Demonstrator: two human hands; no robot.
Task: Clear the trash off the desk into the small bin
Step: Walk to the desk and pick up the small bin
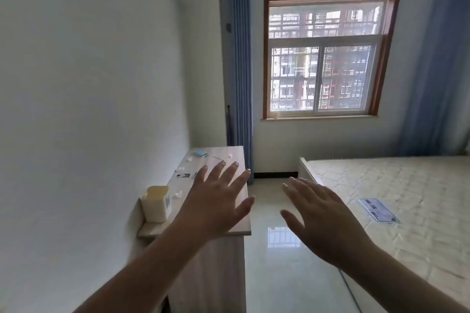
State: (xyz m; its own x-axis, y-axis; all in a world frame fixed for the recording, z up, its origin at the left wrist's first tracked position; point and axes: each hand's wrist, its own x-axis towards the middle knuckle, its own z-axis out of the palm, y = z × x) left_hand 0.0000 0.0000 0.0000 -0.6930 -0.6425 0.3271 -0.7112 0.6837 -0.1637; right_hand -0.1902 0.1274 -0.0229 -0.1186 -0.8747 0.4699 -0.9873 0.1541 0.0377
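A light wooden desk (236,229) stands against the left wall. A small cream bin (155,204) with a yellowish lid sits at its near left corner. Small white crumpled scraps (177,194) lie beside the bin, and more white bits (189,159) and a dark wrapper (183,175) lie farther back. A light blue pad (201,153) rests at the far end. My left hand (216,201) is raised over the desk with fingers spread, holding nothing. My right hand (320,216) is raised over the floor, fingers straight, empty.
A bare mattress (407,198) with a printed label (377,209) fills the right side. Glossy floor tiles (274,262) run between desk and bed. A window (323,58) with blue curtains (241,58) is on the far wall.
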